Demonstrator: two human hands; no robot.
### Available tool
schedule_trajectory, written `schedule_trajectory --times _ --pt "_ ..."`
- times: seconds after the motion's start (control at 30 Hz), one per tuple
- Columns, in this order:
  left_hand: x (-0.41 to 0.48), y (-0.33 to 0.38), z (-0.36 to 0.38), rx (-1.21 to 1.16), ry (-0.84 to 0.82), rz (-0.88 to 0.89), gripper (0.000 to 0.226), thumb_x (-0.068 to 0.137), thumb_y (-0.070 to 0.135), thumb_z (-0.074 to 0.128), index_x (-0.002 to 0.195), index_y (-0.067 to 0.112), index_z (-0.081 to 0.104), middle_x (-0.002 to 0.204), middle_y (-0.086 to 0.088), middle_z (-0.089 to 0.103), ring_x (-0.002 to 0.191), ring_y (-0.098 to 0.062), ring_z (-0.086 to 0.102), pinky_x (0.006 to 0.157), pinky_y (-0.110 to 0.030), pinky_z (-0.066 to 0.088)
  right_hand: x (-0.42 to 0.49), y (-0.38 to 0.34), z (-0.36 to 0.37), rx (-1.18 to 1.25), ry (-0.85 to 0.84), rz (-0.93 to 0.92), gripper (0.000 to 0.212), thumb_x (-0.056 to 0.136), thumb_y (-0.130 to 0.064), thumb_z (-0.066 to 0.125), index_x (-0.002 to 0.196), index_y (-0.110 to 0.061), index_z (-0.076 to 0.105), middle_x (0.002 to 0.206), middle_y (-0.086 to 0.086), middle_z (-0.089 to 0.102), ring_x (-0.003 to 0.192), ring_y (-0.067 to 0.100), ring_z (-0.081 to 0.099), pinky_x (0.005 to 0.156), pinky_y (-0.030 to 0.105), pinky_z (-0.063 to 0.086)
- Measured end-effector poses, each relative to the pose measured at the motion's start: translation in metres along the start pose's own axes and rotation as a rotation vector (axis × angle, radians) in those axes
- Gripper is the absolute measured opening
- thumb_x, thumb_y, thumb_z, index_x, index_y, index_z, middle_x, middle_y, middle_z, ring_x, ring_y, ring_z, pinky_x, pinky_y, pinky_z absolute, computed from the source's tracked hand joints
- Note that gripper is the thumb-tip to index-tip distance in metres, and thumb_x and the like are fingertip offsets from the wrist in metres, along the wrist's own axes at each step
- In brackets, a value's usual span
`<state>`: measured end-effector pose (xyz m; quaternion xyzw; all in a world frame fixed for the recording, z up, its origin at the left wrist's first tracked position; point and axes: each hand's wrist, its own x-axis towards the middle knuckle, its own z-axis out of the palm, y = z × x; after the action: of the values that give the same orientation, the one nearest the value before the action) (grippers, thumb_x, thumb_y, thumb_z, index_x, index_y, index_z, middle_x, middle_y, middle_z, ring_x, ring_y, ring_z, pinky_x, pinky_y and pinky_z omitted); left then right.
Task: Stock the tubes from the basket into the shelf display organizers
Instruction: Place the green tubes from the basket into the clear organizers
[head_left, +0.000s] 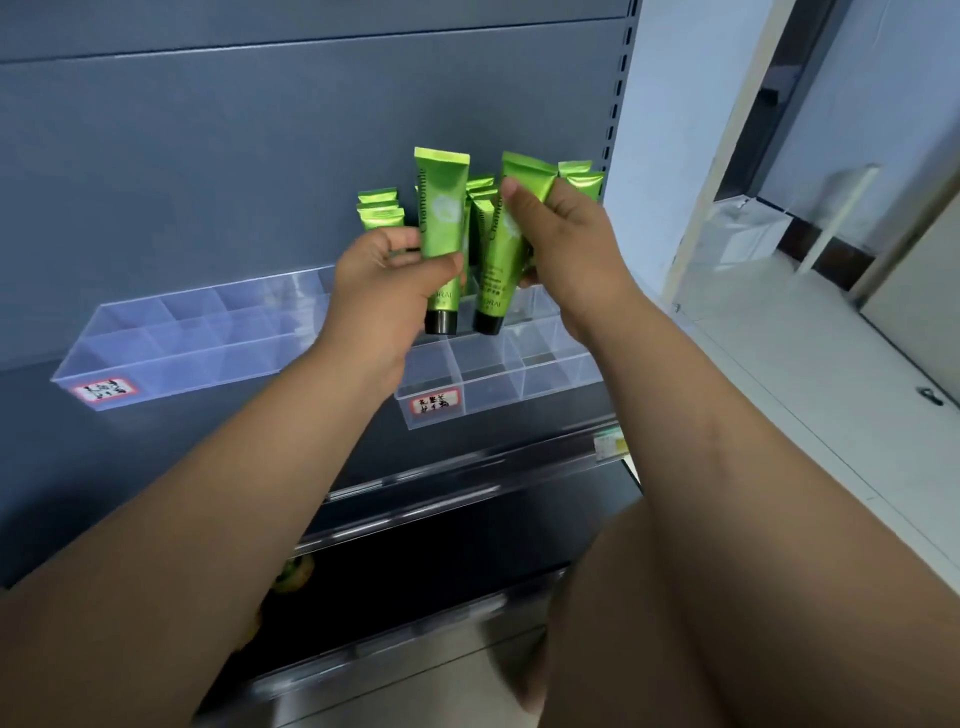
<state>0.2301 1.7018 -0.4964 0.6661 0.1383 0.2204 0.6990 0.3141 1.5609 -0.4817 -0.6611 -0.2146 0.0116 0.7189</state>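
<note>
Green tube (441, 213) upright in left hand (384, 280) grip, second tube (498, 270) in right hand (576, 254) grip, both above clear organizer (488, 387).

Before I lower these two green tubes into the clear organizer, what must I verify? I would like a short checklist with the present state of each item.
1. Left grip holds a green plastic tube with black cap: ok.
2. Right grip holds the second green tube: ok.
3. Both caps point down: ok.
4. Right clear acrylic organizer has free front cells: ok.
5. Stocked green tubes stand in the back cells, crimped ends up: ok.
6. Free cell directly under the held tubes: cannot tell, hidden by the hands.
</note>
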Motion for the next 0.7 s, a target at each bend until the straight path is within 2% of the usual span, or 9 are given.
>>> schedule_trajectory --times 0.1,0.2,0.27,0.33,0.4,0.5,0.57,0.6,0.7 --pt "0.012 0.002 0.014 0.08 0.009 0.034 0.029 0.08 0.016 0.086 0.098 0.018 0.064 0.095 -0.001 0.077 0.081 -0.009 0.072 0.065 -0.022 0.052 0.013 0.0 -0.021 0.033 0.044 -0.046 0.034 0.094 -0.029 0.071 0.102 0.004 0.068 0.086 0.022 0.06 0.073 0.028 0.058 0.059 0.039 0.049" --pt "0.025 0.005 0.032 0.169 -0.026 0.097 0.035 0.078 0.016 0.087 0.081 0.022 0.052 0.068 0.008 0.061 0.067 -0.008 0.059 0.06 -0.019 0.047 0.025 0.001 -0.041 0.032 0.106 -0.086 0.023 0.09 -0.026 0.075 0.097 -0.005 0.074 0.082 0.016 0.064 0.07 0.025 0.06 0.059 0.038 0.048" --pt "0.034 0.009 0.042 0.232 -0.071 0.119 0.04 0.079 0.013 0.085 0.079 0.023 0.047 0.058 0.012 0.057 0.066 -0.01 0.056 0.061 -0.024 0.048 0.035 0.004 -0.05 0.02 0.121 -0.096 0.022 0.092 -0.027 0.072 0.095 -0.005 0.073 0.082 0.015 0.063 0.072 0.023 0.059 0.063 0.039 0.049" --pt "0.045 0.017 0.051 0.271 -0.111 0.141 0.039 0.079 0.013 0.084 0.087 0.024 0.047 0.073 0.001 0.069 0.074 -0.016 0.063 0.063 -0.031 0.051 0.044 0.005 -0.056 -0.012 0.126 -0.087 0.031 0.092 -0.03 0.068 0.087 0.0 0.064 0.08 0.015 0.056 0.071 0.023 0.055 0.062 0.04 0.048" --pt "0.055 0.028 0.059 0.305 -0.144 0.169 0.041 0.079 0.012 0.082 0.093 0.027 0.047 0.087 -0.015 0.065 0.078 -0.022 0.064 0.062 -0.033 0.053 0.052 0.004 -0.063 -0.035 0.124 -0.07 0.043 0.091 -0.033 0.066 0.086 0.007 0.053 0.079 0.014 0.048 0.069 0.024 0.049 0.06 0.041 0.046" --pt "0.068 0.042 0.072 0.356 -0.159 0.197 0.038 0.079 0.017 0.082 0.098 0.024 0.049 0.102 -0.023 0.067 0.082 -0.026 0.068 0.066 -0.036 0.061 0.062 0.003 -0.075 -0.068 0.138 -0.07 0.032 0.093 -0.026 0.065 0.073 -0.011 0.044 0.075 0.011 0.039 0.067 0.022 0.038 0.059 0.036 0.035" --pt "0.074 0.047 0.083 0.359 -0.143 0.195 0.031 0.081 0.022 0.08 0.095 0.021 0.051 0.108 -0.019 0.07 0.084 -0.024 0.069 0.073 -0.042 0.064 0.071 0.005 -0.085 -0.105 0.145 -0.085 0.035 0.09 -0.026 0.067 0.071 -0.015 0.039 0.076 0.01 0.038 0.068 0.022 0.036 0.062 0.035 0.034" --pt "0.077 0.048 0.087 0.362 -0.136 0.19 0.03 0.082 0.023 0.079 0.092 0.021 0.051 0.106 -0.018 0.07 0.086 -0.025 0.071 0.075 -0.045 0.064 0.075 0.007 -0.091 -0.123 0.145 -0.097 0.035 0.088 -0.025 0.069 0.07 -0.015 0.041 0.075 0.01 0.04 0.068 0.022 0.038 0.062 0.036 0.036" --pt "0.082 0.048 0.102 0.399 -0.128 0.182 0.034 0.075 0.03 0.08 0.08 0.021 0.047 0.104 -0.018 0.069 0.097 -0.032 0.072 0.075 -0.045 0.064 0.082 0.015 -0.105 -0.174 0.155 -0.12 0.015 0.087 -0.019 0.071 0.073 -0.016 0.065 0.072 0.009 0.052 0.067 0.018 0.048 0.062 0.034 0.044"
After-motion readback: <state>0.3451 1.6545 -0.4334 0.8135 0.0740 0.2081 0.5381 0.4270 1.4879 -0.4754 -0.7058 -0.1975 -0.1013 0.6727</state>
